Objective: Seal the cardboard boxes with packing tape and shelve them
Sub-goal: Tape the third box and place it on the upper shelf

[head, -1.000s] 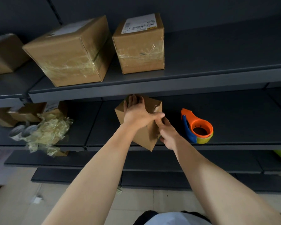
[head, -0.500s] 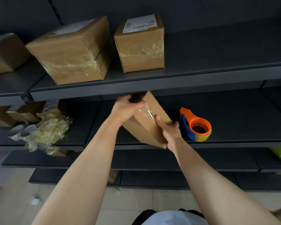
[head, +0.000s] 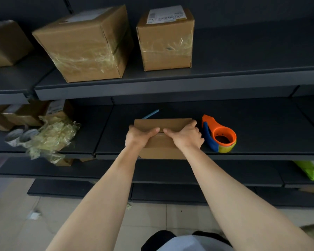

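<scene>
Cardboard box (head: 163, 145) is sitting at front lip of middle shelf (head: 261, 134), w/ left hand (head: 140, 137) and right hand (head: 185, 136) both gripping its sides, thumbs pressing flaps shut at centre seam. Risk: flaps springing open if a thumb is lifting off for tape dispenser (head: 219, 136), just beside on right; box tipping off lip. Room lying open behind and far right; upper shelf (head: 170, 84) hanging close overhead
</scene>
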The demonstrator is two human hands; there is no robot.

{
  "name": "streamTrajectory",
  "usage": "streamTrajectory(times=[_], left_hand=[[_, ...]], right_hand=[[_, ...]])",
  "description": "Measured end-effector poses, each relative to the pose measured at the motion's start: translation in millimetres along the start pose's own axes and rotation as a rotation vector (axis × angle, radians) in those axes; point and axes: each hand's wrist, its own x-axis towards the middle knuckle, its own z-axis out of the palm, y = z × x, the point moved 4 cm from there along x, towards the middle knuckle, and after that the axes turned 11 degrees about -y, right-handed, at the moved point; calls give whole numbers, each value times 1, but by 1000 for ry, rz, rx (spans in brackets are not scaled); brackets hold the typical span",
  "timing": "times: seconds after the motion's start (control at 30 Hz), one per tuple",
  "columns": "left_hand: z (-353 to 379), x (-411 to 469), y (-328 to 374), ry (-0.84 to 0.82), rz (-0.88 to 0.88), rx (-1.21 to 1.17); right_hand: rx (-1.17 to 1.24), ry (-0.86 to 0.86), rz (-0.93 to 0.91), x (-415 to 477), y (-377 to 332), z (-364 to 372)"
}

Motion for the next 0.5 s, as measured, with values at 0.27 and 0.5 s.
streamTrajectory(times=[0.27, 0.5], left_hand=[[-7, 21, -8, 31, 45, -43], [-8, 26, -19, 38, 54, -171]], right_hand=[[181, -72, 17, 17, 0, -9], [487, -162, -53, 25, 21, -13]])
